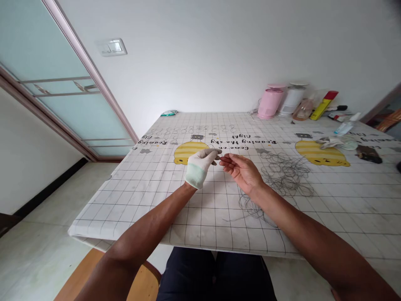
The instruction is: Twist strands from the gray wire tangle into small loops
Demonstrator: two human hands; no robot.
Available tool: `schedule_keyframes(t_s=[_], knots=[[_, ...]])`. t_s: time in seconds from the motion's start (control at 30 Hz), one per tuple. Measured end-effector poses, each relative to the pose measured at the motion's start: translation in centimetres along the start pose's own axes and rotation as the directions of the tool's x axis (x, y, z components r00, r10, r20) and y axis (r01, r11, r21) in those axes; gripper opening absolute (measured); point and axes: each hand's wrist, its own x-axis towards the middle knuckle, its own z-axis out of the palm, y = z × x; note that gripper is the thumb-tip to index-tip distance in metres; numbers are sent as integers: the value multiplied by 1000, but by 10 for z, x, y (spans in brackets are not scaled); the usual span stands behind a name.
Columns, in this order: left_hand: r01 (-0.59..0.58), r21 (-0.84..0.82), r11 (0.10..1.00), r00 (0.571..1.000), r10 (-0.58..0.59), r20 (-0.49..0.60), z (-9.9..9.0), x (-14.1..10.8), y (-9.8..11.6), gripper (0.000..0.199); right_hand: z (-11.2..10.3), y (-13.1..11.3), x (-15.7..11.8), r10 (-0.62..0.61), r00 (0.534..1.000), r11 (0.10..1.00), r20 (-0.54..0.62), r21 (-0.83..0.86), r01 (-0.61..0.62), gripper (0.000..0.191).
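Note:
My left hand (201,162), in a white work glove with a pale green cuff, is raised over the middle of the table with thumb and fingers pinched together. Facing it, my bare right hand (241,170) has its fingers curled and the thumb close to the index finger. The fingertips of both hands nearly meet; whatever is between them is too thin to make out. A loose tangle of thin grey wire (286,173) lies right of my right hand, and more wire loops (250,207) spread below it. Several separate small wire rings (196,129) lie in rows farther back.
The table (131,217) has a checked cloth. Along the wall stand a pink cylindrical device (271,102), a white one (293,100), a bottle (303,110) and a yellow-red can (324,105). Rightward lie a clear bottle (347,124), a crumpled glove (335,143) and a dark object (369,154).

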Motion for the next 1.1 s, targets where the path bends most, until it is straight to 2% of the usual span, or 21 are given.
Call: schedule_keyframes(t_s=[0.13,0.27,0.4,0.5,0.67,0.9,1.1], knots=[[-13,49,999,998,10,62,-2,-1,2,24,-4,0,2,67,998,998,-14,0,-67,18],[-18,65,998,994,10,111,-3,1,-2,23,-7,-2,3,85,996,991,-27,-97,-88,19],[6,-4,1000,983,-5,181,-2,5,-14,20,-8,-6,5,106,993,956,-49,-268,-115,20],[41,-106,994,977,-18,210,-1,10,-24,19,-7,-7,4,78,994,933,-76,-346,-100,20],[86,-144,986,968,-49,245,-1,17,-33,21,-5,-2,3,9,998,940,-63,-340,-29,23],[102,-117,988,955,-64,288,0,19,-35,20,-6,0,5,10,1000,942,-17,-336,-15,21],[86,-108,990,949,-48,311,2,14,-36,15,-8,2,8,69,995,926,-70,-366,-90,12]])
